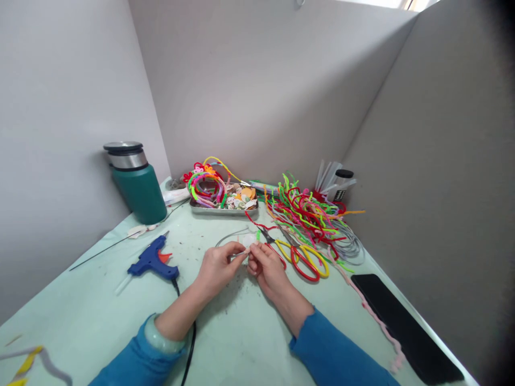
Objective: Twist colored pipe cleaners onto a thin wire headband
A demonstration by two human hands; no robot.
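My left hand (220, 267) and my right hand (269, 269) meet over the middle of the table, thumbs and fingers pinched together at the tips. Whatever lies between the fingertips is tiny and pale, too small to name. Just beyond them are a whitish translucent piece (248, 239), a bit of bright green pipe cleaner (258, 235) and a thin grey wire (230, 235). Close to my right hand lie two pairs of scissors with red and yellow handles (304, 264), their blades pointing away from me.
A blue glue gun (152, 259) with a black cord lies left; a green bottle (139, 193) stands behind it. At the back are a metal tray (217, 211) of cut scraps and pipe-cleaner rings, and a pipe-cleaner heap (308, 214). A black phone-like slab (402, 327) lies right.
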